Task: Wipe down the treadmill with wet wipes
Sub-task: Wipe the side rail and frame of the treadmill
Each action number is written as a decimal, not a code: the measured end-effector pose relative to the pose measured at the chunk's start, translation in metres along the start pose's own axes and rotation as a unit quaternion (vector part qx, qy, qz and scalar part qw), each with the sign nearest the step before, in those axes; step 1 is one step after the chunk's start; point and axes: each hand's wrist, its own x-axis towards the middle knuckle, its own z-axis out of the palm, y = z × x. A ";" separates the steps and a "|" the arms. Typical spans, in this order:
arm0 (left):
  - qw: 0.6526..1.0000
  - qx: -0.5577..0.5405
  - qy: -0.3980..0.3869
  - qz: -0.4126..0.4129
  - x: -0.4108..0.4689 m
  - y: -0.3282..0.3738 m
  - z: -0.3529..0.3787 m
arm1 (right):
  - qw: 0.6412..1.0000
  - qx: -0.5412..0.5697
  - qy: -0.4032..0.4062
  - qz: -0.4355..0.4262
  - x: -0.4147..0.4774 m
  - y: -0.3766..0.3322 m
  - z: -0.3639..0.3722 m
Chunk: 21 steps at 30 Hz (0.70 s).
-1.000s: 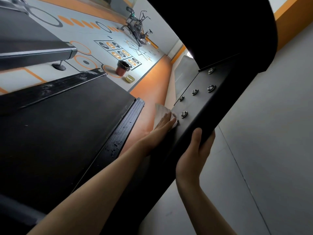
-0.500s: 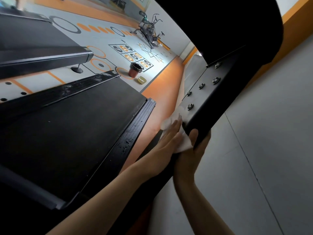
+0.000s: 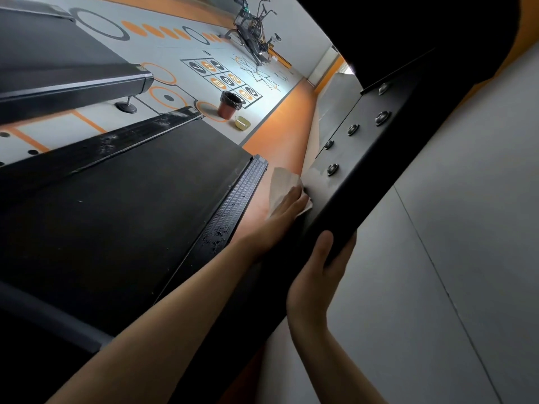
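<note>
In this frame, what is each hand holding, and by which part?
Right hand grips the treadmill upright around its wall-side edge. Left hand presses the wet wipe flat against it with straight fingers.

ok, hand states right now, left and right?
left hand: open, straight fingers pressing the wet wipe against the treadmill upright.
right hand: closed, gripping the treadmill upright's edge, thumb on the near face.

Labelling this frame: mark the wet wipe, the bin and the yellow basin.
wet wipe (image 3: 280, 184), head view, its free upper part.
bin (image 3: 226, 110), head view, red-brown side wall.
yellow basin (image 3: 242, 125), head view, outer wall.
</note>
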 end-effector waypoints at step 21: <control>1.000 -0.013 0.005 0.009 0.027 0.028 -0.001 | 1.000 -0.004 -0.022 0.006 0.003 0.001 0.001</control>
